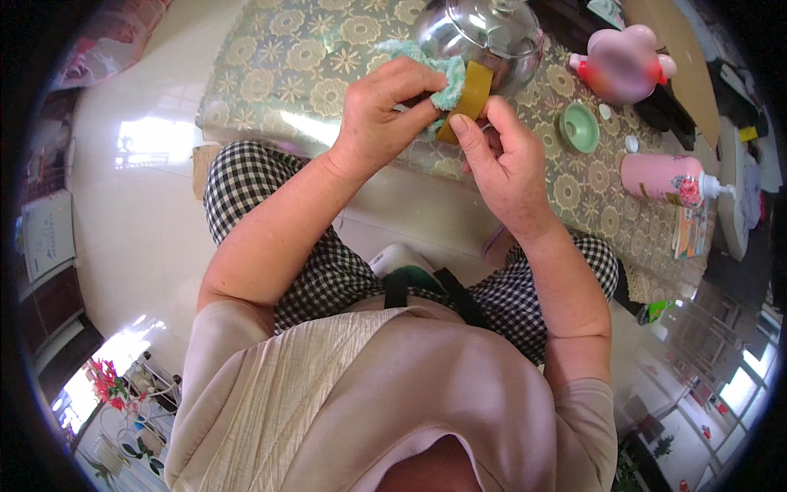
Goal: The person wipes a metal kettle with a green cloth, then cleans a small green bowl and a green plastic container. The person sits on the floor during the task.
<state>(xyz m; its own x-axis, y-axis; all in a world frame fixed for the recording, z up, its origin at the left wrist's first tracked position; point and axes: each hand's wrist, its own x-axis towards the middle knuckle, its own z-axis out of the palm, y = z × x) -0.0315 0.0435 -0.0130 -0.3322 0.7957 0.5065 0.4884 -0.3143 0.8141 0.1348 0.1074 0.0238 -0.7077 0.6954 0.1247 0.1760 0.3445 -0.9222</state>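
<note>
Above the near edge of a table with a flower-patterned cover [301, 55], my left hand [393, 107] pinches a fluffy mint-green cloth [452, 80]. The cloth lies against the left side of a yellow-brown roll [472, 92], which looks like packing tape. My right hand [501, 157] holds the roll's right side and lower end between thumb and fingers. Just beyond both hands stands a shiny metal pot with a glass lid [479, 31]. The inside of the roll is mostly hidden.
Right of my hands are a green dish [580, 128], small white caps [631, 144], a pink pump bottle [661, 177] and a pink flower-shaped object [622, 64]. A cardboard piece [676, 55] lies at the far right. My knees are at the table's near edge.
</note>
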